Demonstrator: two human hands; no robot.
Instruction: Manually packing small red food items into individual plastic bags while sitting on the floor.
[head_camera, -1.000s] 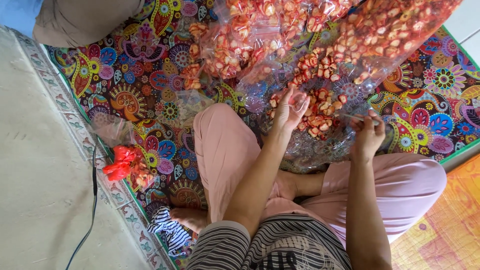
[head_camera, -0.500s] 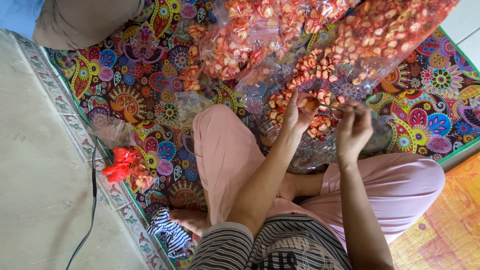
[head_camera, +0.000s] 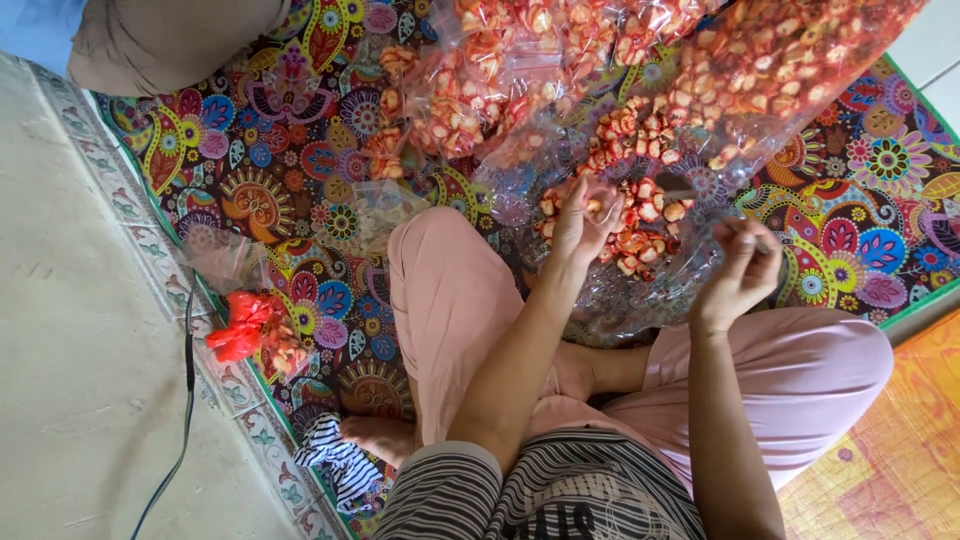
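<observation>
The floor (head_camera: 80, 400) is seen from above; its pale, worn area occupies the left side, and a thin black cable (head_camera: 185, 400) is laid across it. A patterned mat (head_camera: 300, 180) in many colours is spread over the middle and right of the view. At the top left corner, part of another person (head_camera: 170, 35) in brown and blue clothing is seated on the mat. A small crumpled clear bag (head_camera: 215, 255) is placed near the mat's left edge, and a red bunched bag (head_camera: 245, 330) is positioned just below it. A striped cloth (head_camera: 335, 465) is located beside the bare foot of the seated person.

The person is seated cross-legged in pink trousers (head_camera: 450, 300) and a striped shirt (head_camera: 560, 500). Large clear plastic bags (head_camera: 640, 90) filled with small orange-red and cream pieces are spread over the upper part of the mat. An opened sheet of clear plastic (head_camera: 640, 300) carrying a loose heap of the same pieces (head_camera: 640, 215) is placed directly in front of the knees.

The left hand (head_camera: 585, 215) is held over the heap with its fingers curled around one piece. The right hand (head_camera: 740, 265) is held apart from it, just right of the heap, with its fingers pinched together on a small thin object that is too small to identify. An orange woven mat (head_camera: 890, 450) is visible at the lower right.
</observation>
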